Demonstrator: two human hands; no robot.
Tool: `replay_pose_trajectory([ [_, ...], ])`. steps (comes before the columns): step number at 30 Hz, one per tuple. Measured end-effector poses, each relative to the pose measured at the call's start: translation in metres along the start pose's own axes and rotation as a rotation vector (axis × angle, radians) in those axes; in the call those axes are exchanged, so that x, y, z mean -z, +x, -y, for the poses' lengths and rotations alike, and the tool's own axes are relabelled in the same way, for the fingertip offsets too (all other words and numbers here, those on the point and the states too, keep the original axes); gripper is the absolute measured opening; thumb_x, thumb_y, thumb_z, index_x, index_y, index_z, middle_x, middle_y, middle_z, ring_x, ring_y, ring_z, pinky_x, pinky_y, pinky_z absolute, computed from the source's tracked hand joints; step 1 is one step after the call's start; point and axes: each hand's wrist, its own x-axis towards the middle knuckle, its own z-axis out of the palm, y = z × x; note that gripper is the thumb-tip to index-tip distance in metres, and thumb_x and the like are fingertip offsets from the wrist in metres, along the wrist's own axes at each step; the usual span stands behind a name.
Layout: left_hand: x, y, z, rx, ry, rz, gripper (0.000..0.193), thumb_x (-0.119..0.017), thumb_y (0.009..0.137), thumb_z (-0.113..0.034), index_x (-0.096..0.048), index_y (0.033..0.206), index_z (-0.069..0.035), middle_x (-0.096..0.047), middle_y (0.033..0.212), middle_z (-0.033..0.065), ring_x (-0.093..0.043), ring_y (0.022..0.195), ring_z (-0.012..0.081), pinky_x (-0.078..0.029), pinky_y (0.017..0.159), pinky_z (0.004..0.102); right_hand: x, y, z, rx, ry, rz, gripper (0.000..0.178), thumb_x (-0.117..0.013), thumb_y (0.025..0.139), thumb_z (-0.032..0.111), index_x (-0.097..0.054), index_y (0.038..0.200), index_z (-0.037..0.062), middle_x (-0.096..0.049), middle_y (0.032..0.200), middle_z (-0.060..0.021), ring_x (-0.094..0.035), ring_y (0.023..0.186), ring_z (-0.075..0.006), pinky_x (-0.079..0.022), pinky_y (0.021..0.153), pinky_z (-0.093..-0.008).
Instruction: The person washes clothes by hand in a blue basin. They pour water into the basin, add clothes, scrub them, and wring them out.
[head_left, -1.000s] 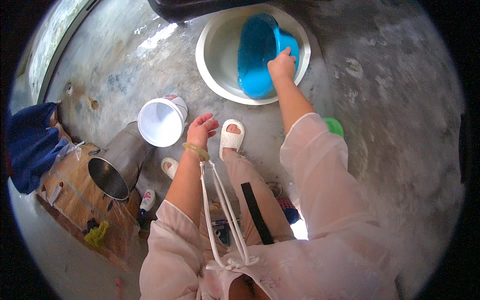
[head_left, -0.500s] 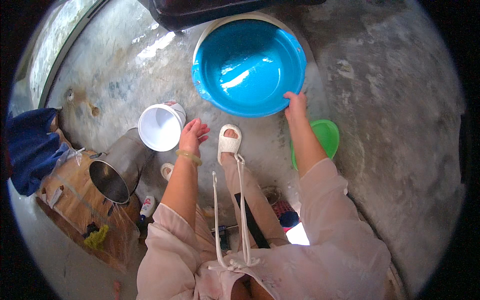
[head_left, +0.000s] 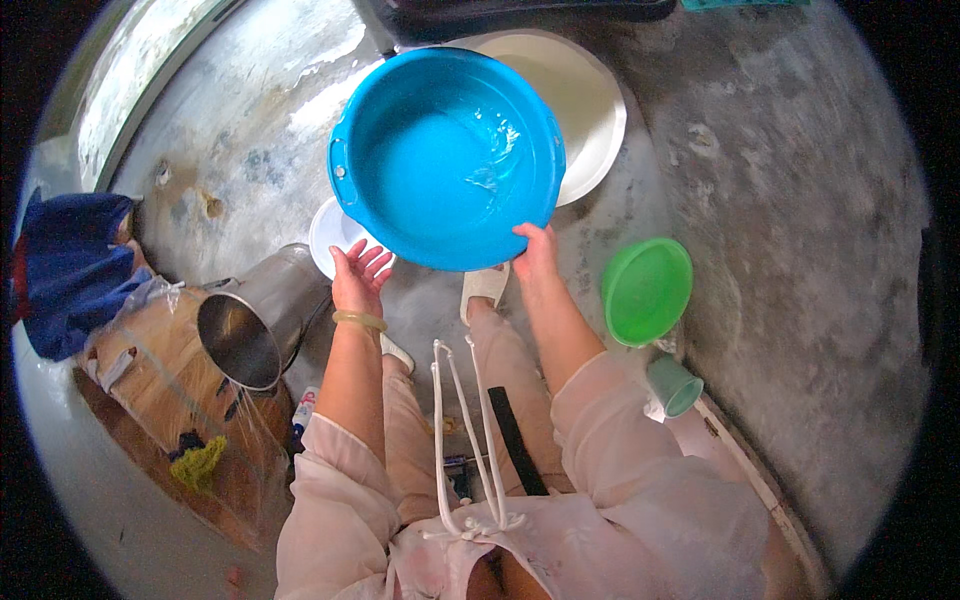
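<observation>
A wide blue plastic basin [head_left: 430,150] with a little clear water in it is lifted and overlaps part of a cream basin [head_left: 590,110] behind it. My right hand [head_left: 537,248] grips its near right rim, thumb over the edge. Below the near left rim, my left hand [head_left: 358,278] is palm up with fingers spread, holding nothing; a pale bangle circles the wrist. Behind that hand a white bucket [head_left: 322,235] shows in part, the blue basin covering some of it.
A metal bucket [head_left: 262,325] lies tilted left of my left forearm, beside a wooden board [head_left: 150,400] with plastic film and a dark blue cloth [head_left: 80,270]. To the right are a green basin [head_left: 648,290] and a grey-green cup [head_left: 675,385]. A dark tub [head_left: 530,12] stands at the far edge.
The blue basin has come up off the cream basin and moved left and nearer, with my right hand on its rim. My left hand has turned palm up and shifted slightly left.
</observation>
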Motion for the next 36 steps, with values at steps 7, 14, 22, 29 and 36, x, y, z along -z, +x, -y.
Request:
replay_pose_trajectory([
  [7, 0.076, -0.004, 0.002, 0.035, -0.063, -0.023, 0.059, -0.035, 0.088, -0.054, -0.050, 0.109, -0.001, -0.060, 0.094, 0.0134, -0.061, 0.080, 0.0219, -0.051, 0.062, 0.0286, 0.052, -0.021, -0.027, 0.112, -0.140, 0.001, 0.051, -0.051, 0.062, -0.003, -0.044, 0.113, -0.0030, -0.052, 0.106, -0.0162, -0.051, 0.093, -0.0335, -0.044, 0.084, -0.0452],
  [14, 0.127, -0.014, 0.003, 0.056, -0.077, -0.057, 0.059, -0.036, 0.089, -0.053, -0.050, 0.110, -0.001, -0.060, 0.093, 0.0125, -0.062, 0.081, 0.0210, -0.050, 0.063, 0.0280, -0.027, -0.025, -0.080, 0.066, -0.254, -0.052, 0.044, -0.050, 0.063, -0.007, -0.046, 0.107, -0.0053, -0.054, 0.103, -0.0159, -0.053, 0.092, -0.0319, -0.044, 0.082, -0.0427],
  [22, 0.158, -0.013, -0.014, 0.010, -0.123, -0.068, 0.062, -0.038, 0.089, -0.053, -0.046, 0.116, 0.002, -0.057, 0.099, 0.0142, -0.059, 0.083, 0.0205, -0.046, 0.066, 0.0285, -0.066, -0.037, -0.100, 0.059, -0.289, 0.062, 0.043, -0.050, 0.059, -0.005, -0.050, 0.101, -0.0038, -0.056, 0.093, -0.0137, -0.055, 0.083, -0.0295, -0.047, 0.073, -0.0392],
  [29, 0.169, -0.004, -0.027, -0.021, -0.198, -0.063, 0.061, -0.037, 0.089, -0.052, -0.046, 0.115, 0.002, -0.059, 0.098, 0.0135, -0.060, 0.083, 0.0197, -0.049, 0.066, 0.0277, -0.149, -0.009, -0.158, 0.216, -0.446, 0.183, 0.042, -0.050, 0.061, -0.008, -0.049, 0.103, -0.0048, -0.054, 0.098, -0.0151, -0.052, 0.088, -0.0287, -0.044, 0.080, -0.0380],
  [36, 0.196, 0.000, -0.026, 0.008, -0.248, -0.074, 0.062, -0.039, 0.088, -0.053, -0.045, 0.117, 0.002, -0.059, 0.098, 0.0134, -0.060, 0.084, 0.0203, -0.049, 0.065, 0.0275, -0.142, -0.020, -0.163, 0.096, -0.411, 0.160, 0.039, -0.052, 0.057, -0.006, -0.052, 0.096, -0.0048, -0.057, 0.090, -0.0130, -0.056, 0.079, -0.0273, -0.048, 0.070, -0.0377],
])
